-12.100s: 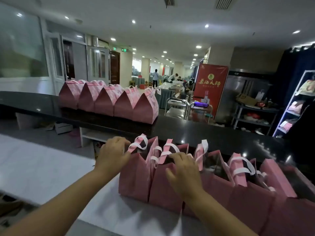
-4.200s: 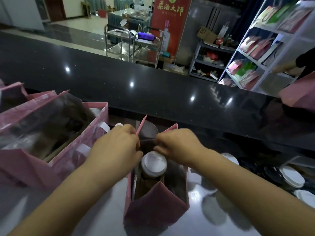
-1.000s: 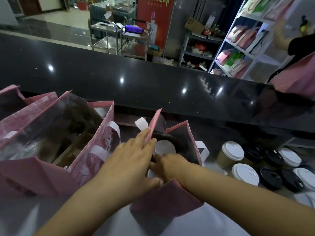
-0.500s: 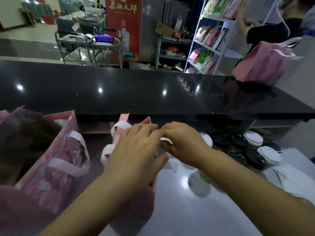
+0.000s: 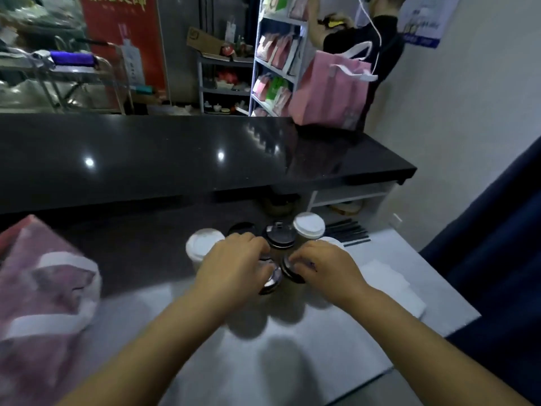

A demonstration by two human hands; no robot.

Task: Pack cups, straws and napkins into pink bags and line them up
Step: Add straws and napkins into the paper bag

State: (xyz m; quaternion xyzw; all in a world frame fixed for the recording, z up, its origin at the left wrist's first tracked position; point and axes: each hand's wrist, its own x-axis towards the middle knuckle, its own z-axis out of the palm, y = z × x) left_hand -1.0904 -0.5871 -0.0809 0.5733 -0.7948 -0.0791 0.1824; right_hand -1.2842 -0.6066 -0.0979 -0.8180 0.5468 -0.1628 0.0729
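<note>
Several lidded paper cups stand in a cluster on the white worktop [image 5: 292, 361]. My left hand [image 5: 237, 265] curls over a black-lidded cup [image 5: 270, 282], which tilts. Just to its right, my right hand [image 5: 325, 266] grips another black-lidded cup [image 5: 289, 273]. A white-lidded cup [image 5: 203, 244] stands left of my left hand, and one more white-lidded cup [image 5: 309, 225] and a black-lidded cup [image 5: 279, 234] stand behind. A pink bag [image 5: 41, 291] with white handles sits blurred at the left. Black straws [image 5: 348, 231] lie at the back right, white napkins [image 5: 392, 284] on the right.
A raised black counter [image 5: 175, 153] runs across behind the cups. Another pink bag [image 5: 333, 95] stands on its far right end, beside a person in black. Shelves [image 5: 278, 60] with packets and a red banner [image 5: 123, 39] are beyond. A dark curtain [image 5: 497, 244] hangs right.
My view has swung right, away from the bag I was closing. Both hands left that bag's top and moved onto the cup cluster, each now gripping a black-lidded cup.
</note>
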